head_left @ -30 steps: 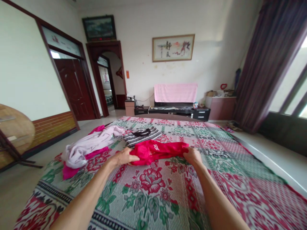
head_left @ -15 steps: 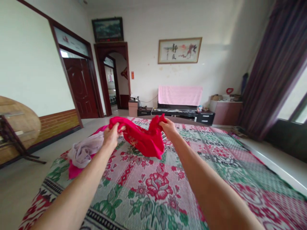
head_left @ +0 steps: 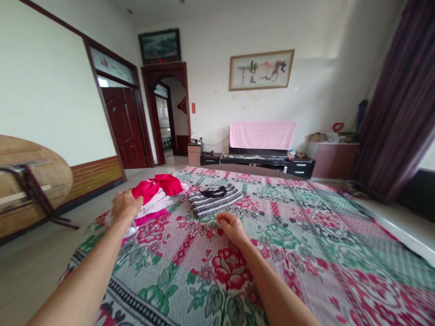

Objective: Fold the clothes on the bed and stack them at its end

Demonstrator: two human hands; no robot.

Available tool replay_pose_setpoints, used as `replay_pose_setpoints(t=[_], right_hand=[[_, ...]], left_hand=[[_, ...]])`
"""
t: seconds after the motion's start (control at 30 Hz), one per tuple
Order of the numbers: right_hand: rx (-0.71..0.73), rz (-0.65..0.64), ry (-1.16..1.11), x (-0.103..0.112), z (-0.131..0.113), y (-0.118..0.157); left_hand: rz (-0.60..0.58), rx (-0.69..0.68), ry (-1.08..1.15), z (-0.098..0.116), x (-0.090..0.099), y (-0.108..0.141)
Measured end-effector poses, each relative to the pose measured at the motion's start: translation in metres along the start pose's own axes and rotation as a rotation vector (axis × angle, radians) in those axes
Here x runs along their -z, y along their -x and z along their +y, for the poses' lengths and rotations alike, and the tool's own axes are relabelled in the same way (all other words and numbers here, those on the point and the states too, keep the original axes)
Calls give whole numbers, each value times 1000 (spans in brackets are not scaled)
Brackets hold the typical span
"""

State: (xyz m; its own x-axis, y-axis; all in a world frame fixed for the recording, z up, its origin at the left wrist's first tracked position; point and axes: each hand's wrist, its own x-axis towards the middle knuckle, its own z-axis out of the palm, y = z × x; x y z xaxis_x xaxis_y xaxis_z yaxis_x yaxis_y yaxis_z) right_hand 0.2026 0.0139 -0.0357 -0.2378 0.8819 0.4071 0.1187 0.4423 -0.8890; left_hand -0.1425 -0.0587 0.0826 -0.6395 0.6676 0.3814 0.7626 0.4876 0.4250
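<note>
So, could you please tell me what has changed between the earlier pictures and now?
The red garment went from between both hands leftward onto the heap of pink clothes. The right hand has let go of it and is now near the striped garment; the left hand is at the red garment's edge, its grip unclear. The striped garment and the floral cover stayed in place.

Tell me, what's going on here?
A person is handling cloth items on a flower-patterned cover. Their left hand is at one end of a bunched red cloth, which lies on a pale pink one; its grip is unclear. The right hand, fingers curled, is by a striped black-and-white piece.
</note>
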Motion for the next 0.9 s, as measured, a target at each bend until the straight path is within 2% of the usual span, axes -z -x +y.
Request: replay_pose_setpoints(t=[0.1, 0.17, 0.27, 0.4, 0.47, 0.57, 0.63, 0.67, 0.8, 0.83, 0.9], right_hand=[[18, 16, -35, 2, 4, 5], [17, 5, -21, 3, 1, 5], [3, 0, 16, 3, -4, 6], [6, 4, 29, 3, -5, 8], [3, 8, 20, 3, -5, 8], [-12, 15, 5, 3, -5, 8], [-18, 18, -11, 2, -4, 7], [-18, 18, -18, 2, -4, 7], [-3, 15, -18, 2, -3, 7], [0, 16, -16, 3, -4, 7], [-2, 16, -13, 3, -4, 6]], left_hand=[[58, 72, -61, 0, 8, 2], [111, 51, -97, 0, 12, 3], [153, -44, -235, 0, 12, 11], [195, -200, -344, 1, -1, 23], [138, -192, -347, 0, -8, 23], [-93, -70, -276, -6, -14, 11], [-166, 1, -211, -14, -11, 0], [-135, 12, -185, -18, -8, -5], [174, 21, -171, -31, 6, -12], [210, 27, -189, -34, 7, -11], [160, 33, -194, -36, 7, -9]])
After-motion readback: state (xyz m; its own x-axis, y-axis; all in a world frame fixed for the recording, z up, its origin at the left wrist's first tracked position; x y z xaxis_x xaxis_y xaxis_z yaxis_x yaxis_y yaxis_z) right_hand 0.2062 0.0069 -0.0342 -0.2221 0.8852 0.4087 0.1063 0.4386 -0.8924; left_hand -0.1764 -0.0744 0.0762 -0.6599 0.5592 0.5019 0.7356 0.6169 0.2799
